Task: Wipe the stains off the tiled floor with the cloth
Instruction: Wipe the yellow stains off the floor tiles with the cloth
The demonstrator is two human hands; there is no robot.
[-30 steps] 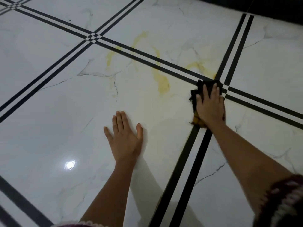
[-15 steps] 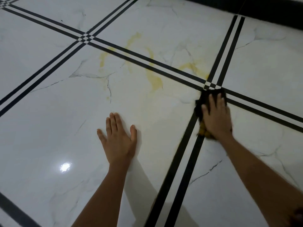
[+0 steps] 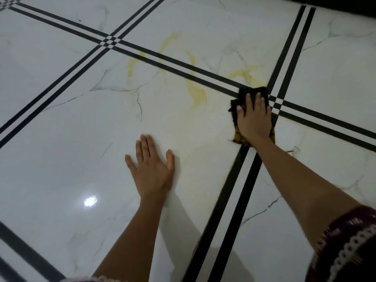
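Observation:
A glossy white marble-look tiled floor [image 3: 61, 139] with paired black border lines fills the view. Yellow stains lie on it: a thick smear [image 3: 198, 93] near the centre, thin streaks [image 3: 130, 67] further left, and a patch [image 3: 247, 75] just beyond the cloth. My right hand [image 3: 254, 118] presses flat on a dark cloth [image 3: 251, 92] with a yellowish lower edge, right at the crossing of the black lines. My left hand [image 3: 152, 166] rests palm-down on the tile, fingers spread, holding nothing.
A dark strip [image 3: 345, 3] borders the floor at the top right. A bright light reflection [image 3: 90, 201] shines on the tile left of my left arm. A patterned maroon sleeve [image 3: 345, 247] shows at the lower right.
My right hand has slid the cloth away from me, back up to the line crossing, after pulling it toward me half a second ago. My left hand has stayed planted.

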